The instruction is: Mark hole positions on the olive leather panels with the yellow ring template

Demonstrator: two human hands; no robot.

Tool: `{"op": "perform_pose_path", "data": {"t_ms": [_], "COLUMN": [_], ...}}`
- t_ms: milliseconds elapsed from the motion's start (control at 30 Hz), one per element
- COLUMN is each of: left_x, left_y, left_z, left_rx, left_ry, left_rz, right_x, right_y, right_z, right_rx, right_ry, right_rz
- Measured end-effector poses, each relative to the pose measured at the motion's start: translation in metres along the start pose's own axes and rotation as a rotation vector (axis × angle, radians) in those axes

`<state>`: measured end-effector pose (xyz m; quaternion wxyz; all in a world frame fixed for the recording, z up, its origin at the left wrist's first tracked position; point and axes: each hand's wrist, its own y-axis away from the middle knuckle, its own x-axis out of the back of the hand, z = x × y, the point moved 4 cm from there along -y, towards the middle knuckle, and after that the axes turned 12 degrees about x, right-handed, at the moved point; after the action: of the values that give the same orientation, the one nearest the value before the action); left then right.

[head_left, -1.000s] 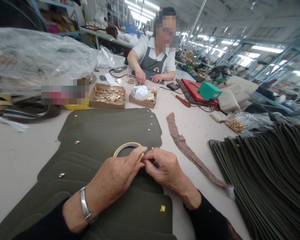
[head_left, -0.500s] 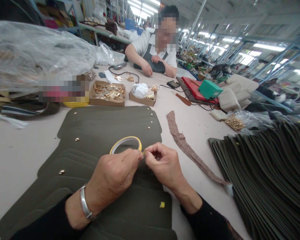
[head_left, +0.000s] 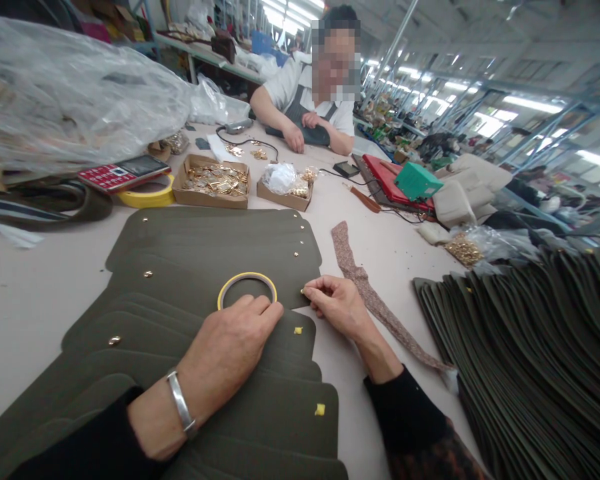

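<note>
My left hand (head_left: 235, 353) is closed on a roll of yellow tape (head_left: 273, 283), which stands out above its knuckles. To the right, my right hand (head_left: 337, 303) pinches a small piece of yellow tape (head_left: 303, 291) at the edge of an olive-green panel. Overlapping olive-green panels (head_left: 205, 240) fan out under both hands, with small gold studs (head_left: 148, 274) near their edges. Two yellow tape bits, one higher (head_left: 299, 331) and one lower (head_left: 320, 409), stick to panels nearer me.
Boxes of gold metal parts (head_left: 213, 197) and wrapped pieces (head_left: 285, 193) stand behind the panels. A brown textured strip (head_left: 375, 300) lies to the right, beside a thick stack of olive panels (head_left: 520, 347). Across the table sits a co-worker (head_left: 305, 93).
My hands have moved apart. The right has shifted slightly right and up to the panel edge with the tape piece; the left still holds the roll. The upper tape bit is now uncovered.
</note>
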<state>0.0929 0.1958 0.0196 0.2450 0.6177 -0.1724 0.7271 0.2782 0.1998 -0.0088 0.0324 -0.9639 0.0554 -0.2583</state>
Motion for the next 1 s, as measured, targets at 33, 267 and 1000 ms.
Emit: {"op": "perform_pose_path", "data": {"t_ms": [33,267,1000], "left_x": [0.0,-0.001,-0.002], "left_y": [0.0,-0.001,-0.01], "left_z": [0.001,0.0,-0.015], "left_rx": [0.002,-0.005,-0.063], "left_ry": [0.003,0.013,0.125], "left_rz": [-0.003,0.034,0.227], "right_x": [-0.001,-0.005,-0.015], "right_y": [-0.001,-0.008,-0.011], "right_z": [-0.001,-0.012,-0.027], "right_rx": [0.029,0.16,0.163], "right_ry": [0.054,0.349,0.719], "right_rz": [0.002,-0.016,-0.12]}}
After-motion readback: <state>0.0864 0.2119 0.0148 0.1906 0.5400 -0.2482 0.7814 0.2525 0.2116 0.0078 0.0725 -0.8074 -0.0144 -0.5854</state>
